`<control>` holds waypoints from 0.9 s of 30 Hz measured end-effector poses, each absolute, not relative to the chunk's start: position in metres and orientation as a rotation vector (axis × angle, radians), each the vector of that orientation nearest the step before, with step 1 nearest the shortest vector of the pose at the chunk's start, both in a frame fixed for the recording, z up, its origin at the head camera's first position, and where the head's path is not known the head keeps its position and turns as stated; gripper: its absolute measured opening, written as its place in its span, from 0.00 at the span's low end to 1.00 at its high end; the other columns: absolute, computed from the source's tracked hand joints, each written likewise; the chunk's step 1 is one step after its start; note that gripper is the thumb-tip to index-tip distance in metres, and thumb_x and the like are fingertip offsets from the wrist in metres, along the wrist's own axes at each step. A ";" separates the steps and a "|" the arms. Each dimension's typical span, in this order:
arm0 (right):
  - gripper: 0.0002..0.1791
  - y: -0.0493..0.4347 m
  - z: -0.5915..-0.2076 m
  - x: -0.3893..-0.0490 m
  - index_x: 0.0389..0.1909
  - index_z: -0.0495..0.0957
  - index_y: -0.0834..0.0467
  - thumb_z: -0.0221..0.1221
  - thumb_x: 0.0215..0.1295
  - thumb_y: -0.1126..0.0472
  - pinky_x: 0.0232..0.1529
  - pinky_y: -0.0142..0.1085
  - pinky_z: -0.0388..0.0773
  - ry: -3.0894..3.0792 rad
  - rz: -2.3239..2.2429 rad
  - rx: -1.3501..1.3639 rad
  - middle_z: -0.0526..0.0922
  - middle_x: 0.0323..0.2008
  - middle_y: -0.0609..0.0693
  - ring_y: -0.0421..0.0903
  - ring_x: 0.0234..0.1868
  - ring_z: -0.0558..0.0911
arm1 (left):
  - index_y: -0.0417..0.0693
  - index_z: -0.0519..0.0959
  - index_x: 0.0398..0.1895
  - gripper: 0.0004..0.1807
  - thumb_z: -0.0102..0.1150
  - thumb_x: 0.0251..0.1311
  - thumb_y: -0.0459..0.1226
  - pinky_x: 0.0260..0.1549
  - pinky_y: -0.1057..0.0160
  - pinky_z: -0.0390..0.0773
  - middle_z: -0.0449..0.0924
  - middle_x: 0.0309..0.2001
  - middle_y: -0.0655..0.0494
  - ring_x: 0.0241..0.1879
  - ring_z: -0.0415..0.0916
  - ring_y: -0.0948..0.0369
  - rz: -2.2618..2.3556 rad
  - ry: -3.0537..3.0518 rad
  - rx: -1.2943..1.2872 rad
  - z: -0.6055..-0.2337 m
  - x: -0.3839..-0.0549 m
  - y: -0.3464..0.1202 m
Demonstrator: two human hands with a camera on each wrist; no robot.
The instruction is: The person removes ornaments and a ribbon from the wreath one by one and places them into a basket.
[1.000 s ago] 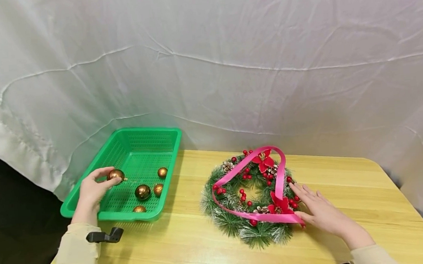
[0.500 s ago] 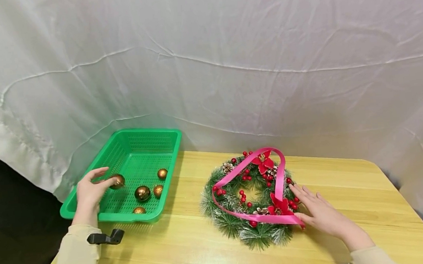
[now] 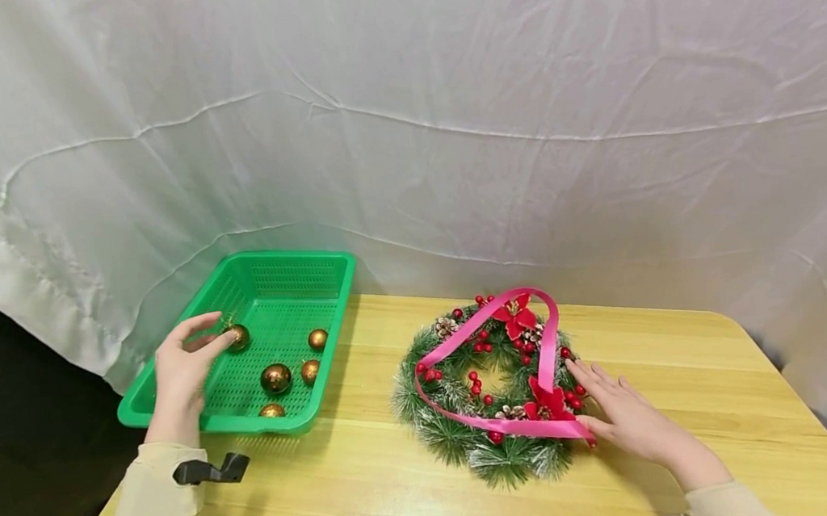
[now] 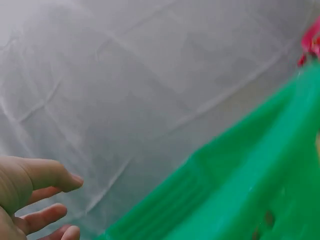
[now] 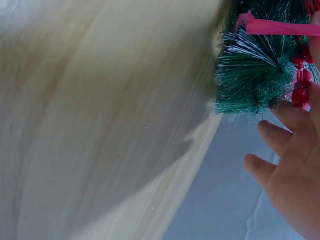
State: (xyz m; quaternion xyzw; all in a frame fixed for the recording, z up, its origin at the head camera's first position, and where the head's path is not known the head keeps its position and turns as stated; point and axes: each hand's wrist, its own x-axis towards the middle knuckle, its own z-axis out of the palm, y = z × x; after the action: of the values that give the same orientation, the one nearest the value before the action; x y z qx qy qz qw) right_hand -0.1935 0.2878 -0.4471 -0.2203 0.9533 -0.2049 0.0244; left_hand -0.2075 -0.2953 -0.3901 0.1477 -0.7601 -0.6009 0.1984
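Note:
A green plastic basket (image 3: 349, 275) stands at the left of the table, with several bronze Christmas balls in it. One shiny ball (image 3: 239, 338) lies at my left hand (image 3: 183, 369); the thumb tip partly overlaps it in the head view. In the left wrist view the left fingers (image 4: 46, 216) are spread apart with no ball between them. A green Christmas wreath (image 3: 449, 433) with red berries, red flowers and pine cones lies flat on the right. Over it loops a pink ribbon (image 3: 552, 336). My right hand (image 3: 633, 415) rests with straight fingers at the wreath's right side, thumb by the ribbon's end.
The light wooden table (image 3: 373, 488) has a rounded far right corner. A pale cloth (image 3: 405, 145) hangs behind it. Inside the basket are another large bronze ball (image 3: 275, 378) and smaller glittery balls such as this ball (image 3: 318, 339) along the right wall.
The ball that my left hand was pinching now lies in the basket, a little to the right, and the fingers have loosened. My right hand, wreath and ribbon have not moved.

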 end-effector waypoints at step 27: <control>0.44 0.287 -0.448 -0.194 0.75 0.49 0.56 0.57 0.65 0.44 0.64 0.65 0.44 2.950 -0.609 -0.688 0.51 0.72 0.64 0.67 0.69 0.51 | 0.41 0.75 0.57 0.31 0.72 0.46 0.29 0.50 0.54 0.76 0.70 0.54 0.45 0.51 0.69 0.45 -2.050 -2.297 -0.480 -0.419 -0.202 -0.111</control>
State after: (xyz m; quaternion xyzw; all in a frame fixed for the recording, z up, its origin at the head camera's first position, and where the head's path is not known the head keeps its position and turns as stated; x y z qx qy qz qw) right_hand -0.1942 0.2873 -0.4475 -0.2226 0.9544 -0.1971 0.0257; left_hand -0.2018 -0.1111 -0.4195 -0.1541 -0.7371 -0.6578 0.0130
